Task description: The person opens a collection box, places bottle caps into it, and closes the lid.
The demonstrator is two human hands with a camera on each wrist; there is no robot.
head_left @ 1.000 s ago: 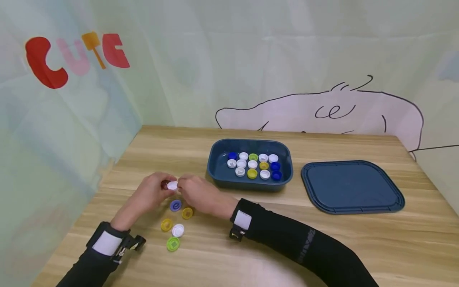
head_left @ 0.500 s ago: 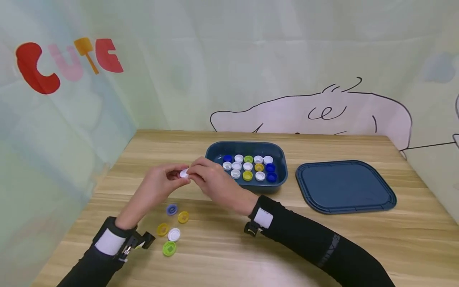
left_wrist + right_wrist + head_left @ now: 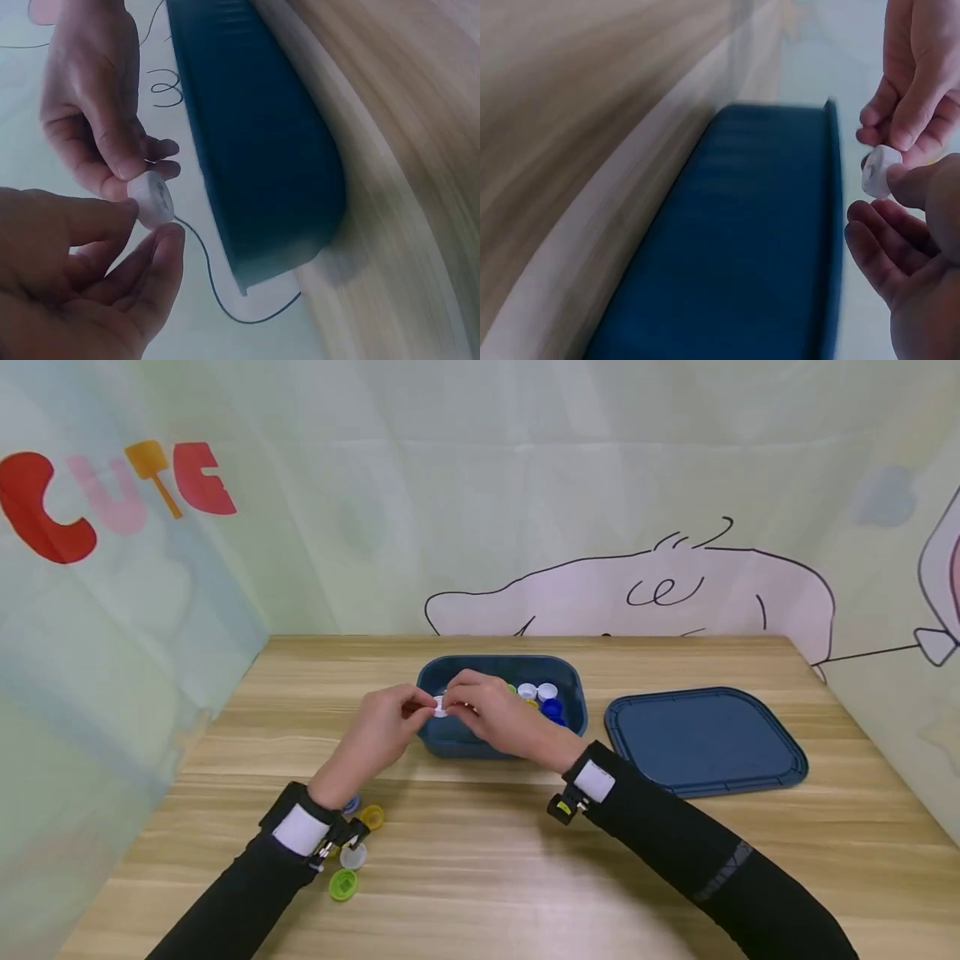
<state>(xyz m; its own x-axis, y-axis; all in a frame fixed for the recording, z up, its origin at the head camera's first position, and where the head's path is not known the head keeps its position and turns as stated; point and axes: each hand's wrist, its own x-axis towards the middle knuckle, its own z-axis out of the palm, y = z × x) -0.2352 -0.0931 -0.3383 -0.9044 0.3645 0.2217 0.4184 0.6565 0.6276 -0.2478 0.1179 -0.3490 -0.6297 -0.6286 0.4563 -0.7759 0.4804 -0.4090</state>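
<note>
Both hands meet at a white bottle cap [image 3: 440,707], held above the left end of a dark blue plastic tub [image 3: 457,745]. From the left, my left hand [image 3: 382,727] pinches the cap between thumb and fingertips. My right hand [image 3: 498,714] grips its other side, as the cap [image 3: 151,200] in the left wrist view also shows. White, blue, yellow and green caps lie inside the tub, many hidden behind the right hand. On the table by my left wrist are a green cap [image 3: 343,885], a white cap [image 3: 353,857], a yellow cap [image 3: 372,817] and a partly covered blue cap [image 3: 351,805].
A flat dark blue lid [image 3: 705,739] lies to the right of the tub on the wooden table [image 3: 480,877]. Behind the table hangs a printed cloth [image 3: 337,527], which also runs along the left side.
Both hands have carried the white bottle cap rightward and up, from over the loose caps to above the tub's left end. The head view has shifted slightly.
</note>
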